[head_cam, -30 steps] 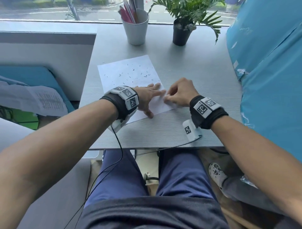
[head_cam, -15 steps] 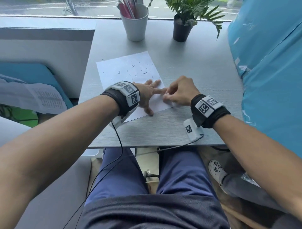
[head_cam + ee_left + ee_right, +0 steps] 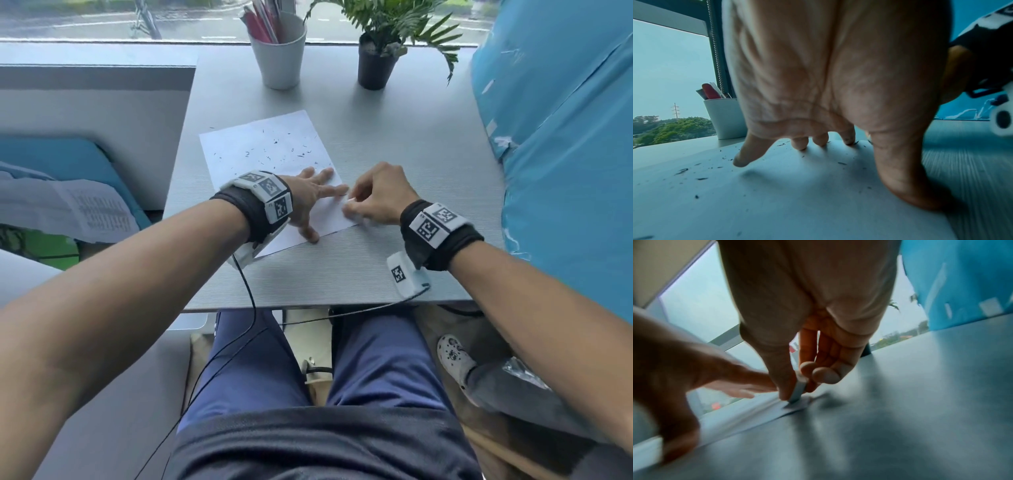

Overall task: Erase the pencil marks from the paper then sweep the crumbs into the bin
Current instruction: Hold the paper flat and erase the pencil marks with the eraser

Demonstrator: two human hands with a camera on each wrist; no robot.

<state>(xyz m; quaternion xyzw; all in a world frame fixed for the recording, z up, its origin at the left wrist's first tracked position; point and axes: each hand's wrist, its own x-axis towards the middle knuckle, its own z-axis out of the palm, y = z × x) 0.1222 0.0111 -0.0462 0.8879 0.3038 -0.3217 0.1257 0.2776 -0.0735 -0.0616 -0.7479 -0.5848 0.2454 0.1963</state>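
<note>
**Paper pinned flat while its near right edge is rubbed**

The grey counter (image 3: 394, 144) carries everything, and the white paper (image 3: 239, 150) lies a little turned on it, near the person, so both hands reach it without stretching. Behind it, well apart, stand a white cup of pens (image 3: 279, 58) and a potted plant (image 3: 376, 65), out of the working area. No bin shows in any view.

The left hand (image 3: 310, 202) lies on the lower part of the paper with its fingers straight and spread, the tips and thumb pressing down. I judge this is to keep the thin sheet from sliding or wrinkling under the rubbing. The wrist is raised, so the palm arches above the sheet.

The right hand (image 3: 376, 198) is curled, knuckles up, just beside the left fingertips at the right edge of the paper. Its thumb and first fingers pinch a small white eraser (image 3: 797, 390), held steep with the lower end on the sheet. The picture is blurred there, so the exact contact is hard to read.

Dark crumbs (image 3: 274, 150) are scattered over the upper half of the paper, not yet swept. Some may be pencil marks; I cannot separate them.
</note>
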